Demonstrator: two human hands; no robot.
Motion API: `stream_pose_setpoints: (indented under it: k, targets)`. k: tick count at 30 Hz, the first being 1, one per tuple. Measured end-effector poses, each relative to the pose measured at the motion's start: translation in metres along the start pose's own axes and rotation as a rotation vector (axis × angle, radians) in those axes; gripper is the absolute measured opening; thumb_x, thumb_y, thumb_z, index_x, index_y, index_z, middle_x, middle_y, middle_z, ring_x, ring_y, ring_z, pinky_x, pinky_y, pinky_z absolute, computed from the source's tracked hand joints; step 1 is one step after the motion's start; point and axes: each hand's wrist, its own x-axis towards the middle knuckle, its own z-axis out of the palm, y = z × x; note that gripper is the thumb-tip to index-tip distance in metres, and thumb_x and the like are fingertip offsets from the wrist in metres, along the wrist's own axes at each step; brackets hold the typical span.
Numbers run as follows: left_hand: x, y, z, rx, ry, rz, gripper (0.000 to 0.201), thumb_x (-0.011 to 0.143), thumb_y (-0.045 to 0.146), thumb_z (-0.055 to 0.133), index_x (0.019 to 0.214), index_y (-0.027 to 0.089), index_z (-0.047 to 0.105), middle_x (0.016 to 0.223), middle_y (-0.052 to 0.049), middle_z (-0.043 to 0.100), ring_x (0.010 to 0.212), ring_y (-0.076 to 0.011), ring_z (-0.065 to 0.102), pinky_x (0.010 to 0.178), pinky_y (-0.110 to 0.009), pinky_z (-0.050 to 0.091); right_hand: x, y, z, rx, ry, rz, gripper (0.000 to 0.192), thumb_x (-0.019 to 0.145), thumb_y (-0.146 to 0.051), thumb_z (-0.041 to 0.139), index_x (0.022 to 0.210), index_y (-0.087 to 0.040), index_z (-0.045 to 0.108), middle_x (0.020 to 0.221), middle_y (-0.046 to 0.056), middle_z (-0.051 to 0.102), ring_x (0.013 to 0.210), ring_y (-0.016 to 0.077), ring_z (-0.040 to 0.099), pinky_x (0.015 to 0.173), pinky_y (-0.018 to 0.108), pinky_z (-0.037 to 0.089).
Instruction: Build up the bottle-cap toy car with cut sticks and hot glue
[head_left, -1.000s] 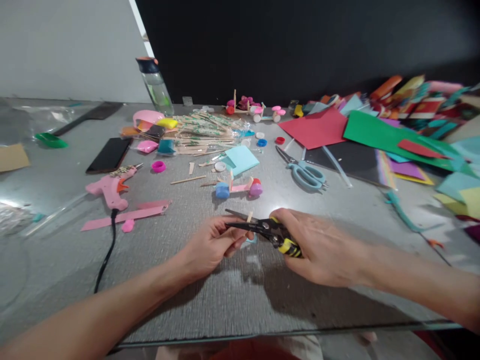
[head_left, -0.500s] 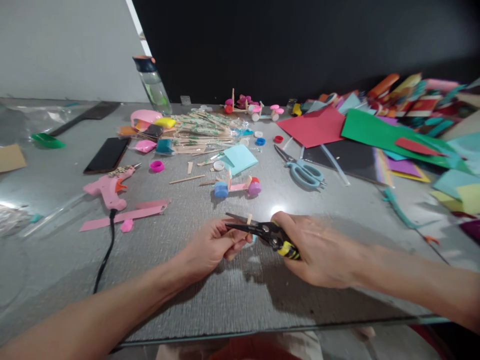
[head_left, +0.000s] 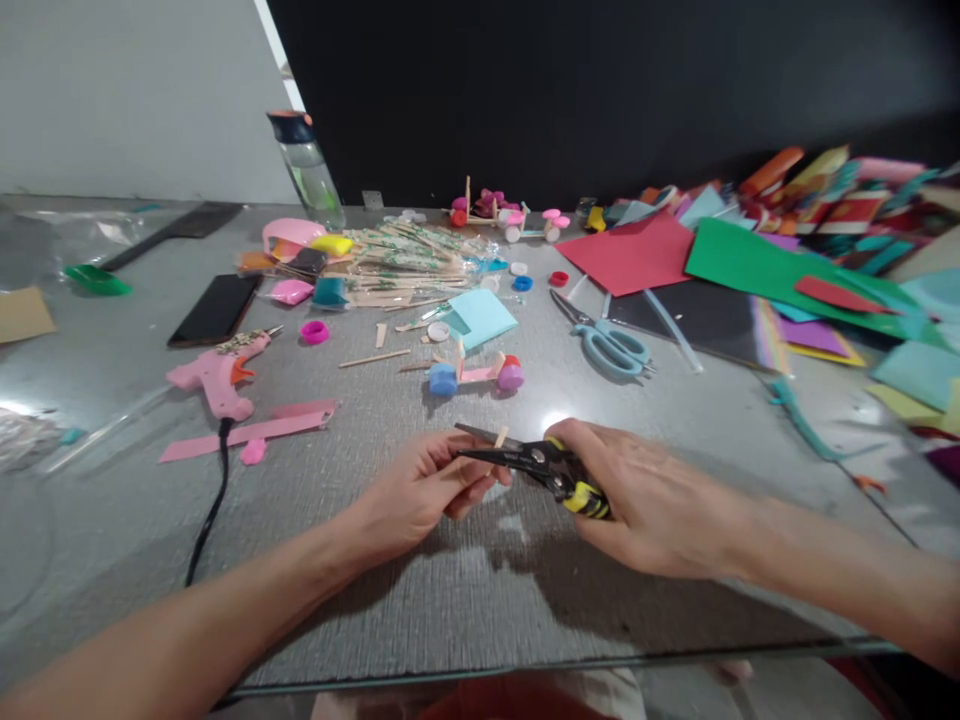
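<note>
My right hand (head_left: 645, 495) is wrapped around the handles of black and yellow snips (head_left: 536, 457). Their two long blades point left and stand apart, with a short flat wooden stick (head_left: 501, 437) between them. My left hand (head_left: 427, 490) pinches the stick from below, its fingers close under the blades; the lower part of the stick is hidden by them. Just beyond my hands stands a small toy car (head_left: 476, 375) with a pink body and blue, red and purple bottle-cap wheels.
A pink glue gun (head_left: 217, 375) with its black cord lies left, near a phone (head_left: 214, 310). Wooden sticks (head_left: 412, 250) in plastic, a bottle (head_left: 307, 170) and other toy cars (head_left: 487, 212) are at the back. Blue scissors (head_left: 611, 345) and coloured sheets (head_left: 630, 250) lie right.
The snips and my right hand have shifted slightly right. The stick is tilted a little more between the blades, and my left hand has barely moved.
</note>
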Motion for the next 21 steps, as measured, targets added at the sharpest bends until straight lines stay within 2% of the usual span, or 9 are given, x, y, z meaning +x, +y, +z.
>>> stream_pose_setpoints:
  k: [4, 10, 13, 17, 21]
  targets:
    - [-0.0003, 0.0, -0.0009, 0.001, -0.021, 0.01, 0.034, 0.089, 0.05, 0.068, 0.081, 0.016, 0.066, 0.055, 0.007, 0.04, 0.049, -0.0083, 0.029, 0.047, -0.022, 0.022, -0.0008, -0.0009, 0.0012, -0.028, -0.008, -0.003, 0.04, 0.075, -0.023, 0.049, 0.114, -0.011, 0.047, 0.09, 0.012, 0.063, 0.075, 0.0236, 0.057, 0.065, 0.035, 0.04]
    - [-0.0034, -0.0011, -0.0025, -0.01, -0.021, -0.01, 0.033, 0.088, 0.048, 0.07, 0.081, 0.016, 0.065, 0.06, 0.005, 0.044, 0.05, -0.0075, 0.029, 0.048, -0.022, 0.022, -0.0005, -0.0058, -0.0038, -0.063, -0.029, 0.002, 0.036, 0.074, -0.022, 0.05, 0.109, -0.013, 0.049, 0.079, 0.008, 0.062, 0.069, 0.0221, 0.056, 0.061, 0.033, 0.038]
    - [-0.0034, -0.0038, -0.0025, -0.006, -0.007, -0.021, 0.031, 0.088, 0.047, 0.069, 0.083, 0.017, 0.065, 0.061, 0.005, 0.045, 0.05, -0.0075, 0.029, 0.047, -0.022, 0.021, -0.0005, -0.0073, -0.0052, -0.08, -0.032, 0.023, 0.033, 0.072, -0.02, 0.05, 0.104, -0.015, 0.049, 0.08, 0.009, 0.064, 0.07, 0.0229, 0.058, 0.061, 0.032, 0.038]
    - [-0.0015, -0.0051, -0.0001, 0.024, 0.016, -0.04, 0.032, 0.087, 0.047, 0.068, 0.077, 0.017, 0.062, 0.053, 0.007, 0.039, 0.047, -0.0075, 0.027, 0.046, -0.022, 0.02, -0.0027, -0.0077, -0.0031, -0.126, -0.052, 0.05, 0.03, 0.074, -0.022, 0.051, 0.103, -0.015, 0.05, 0.081, 0.01, 0.066, 0.072, 0.0253, 0.062, 0.062, 0.033, 0.037]
    - [0.0001, -0.0033, 0.004, 0.012, 0.041, -0.052, 0.032, 0.084, 0.046, 0.071, 0.075, 0.017, 0.062, 0.056, 0.007, 0.042, 0.047, -0.0067, 0.028, 0.045, -0.022, 0.02, -0.0048, -0.0065, 0.0002, -0.136, -0.076, 0.079, 0.029, 0.076, -0.022, 0.052, 0.103, -0.015, 0.05, 0.082, 0.011, 0.065, 0.074, 0.0265, 0.063, 0.063, 0.033, 0.038]
